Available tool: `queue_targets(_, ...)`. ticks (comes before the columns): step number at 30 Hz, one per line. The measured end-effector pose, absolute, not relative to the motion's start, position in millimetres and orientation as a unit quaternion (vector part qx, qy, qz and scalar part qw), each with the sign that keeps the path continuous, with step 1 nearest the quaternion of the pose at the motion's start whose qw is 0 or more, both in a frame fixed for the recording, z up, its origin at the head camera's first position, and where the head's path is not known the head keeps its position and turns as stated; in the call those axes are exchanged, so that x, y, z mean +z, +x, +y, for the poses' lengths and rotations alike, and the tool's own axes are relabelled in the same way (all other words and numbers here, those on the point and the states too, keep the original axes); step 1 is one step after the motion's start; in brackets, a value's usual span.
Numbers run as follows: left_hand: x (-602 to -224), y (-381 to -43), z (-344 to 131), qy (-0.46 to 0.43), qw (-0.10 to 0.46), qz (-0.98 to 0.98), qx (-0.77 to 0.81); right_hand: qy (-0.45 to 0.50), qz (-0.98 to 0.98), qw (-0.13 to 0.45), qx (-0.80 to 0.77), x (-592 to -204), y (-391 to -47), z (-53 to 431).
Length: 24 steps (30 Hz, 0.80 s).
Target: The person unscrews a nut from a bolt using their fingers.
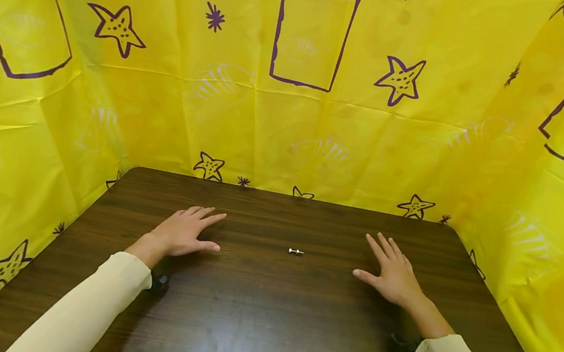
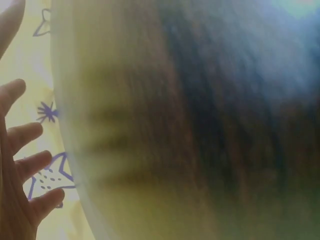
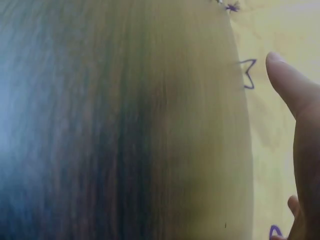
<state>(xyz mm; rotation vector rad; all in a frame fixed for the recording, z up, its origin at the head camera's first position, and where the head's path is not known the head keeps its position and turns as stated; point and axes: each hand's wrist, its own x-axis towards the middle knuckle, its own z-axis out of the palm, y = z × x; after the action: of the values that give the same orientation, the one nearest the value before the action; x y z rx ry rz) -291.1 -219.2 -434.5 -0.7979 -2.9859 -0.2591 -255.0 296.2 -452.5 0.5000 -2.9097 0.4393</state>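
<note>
A small silvery bolt, with what looks like a nut partway along its shank, lies on its side on the dark wooden table. To its left is my left hand, fingers spread and extended, thumb pointing toward the bolt. My right hand is on the other side, likewise with fingers apart and thumb turned inward. Both palms face down close over the tabletop, and neither hand holds anything. In the left wrist view the left fingers show along the left edge; the right thumb shows in the right wrist view.
Yellow cloth printed with purple starfish, frames and pale fish bones hangs behind the table and along both sides. A dark band sits at the left wrist, and another dark wrist device at the right. Light reflects off the table's front.
</note>
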Motion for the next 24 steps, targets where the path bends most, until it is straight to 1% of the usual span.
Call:
queue_targets(4, -435.7, -291.0, -215.5, -0.269, 0.020, -0.959, -0.092, 0.174, -0.966, 0.080, 0.173, -451.1, -254.3, 289.8)
queue_targets(13, -431.4, -284.2, -196.1, -0.273, -0.001, -0.953, -0.131, 0.201, -0.950, 0.056, 0.234, -453.2, -254.4, 277.4)
queue_targets(24, -431.4, -286.2, -171.4, -0.292, -0.003, -0.943, -0.161, 0.217, -0.920, 0.063, 0.321, -457.9, -262.0, 259.9)
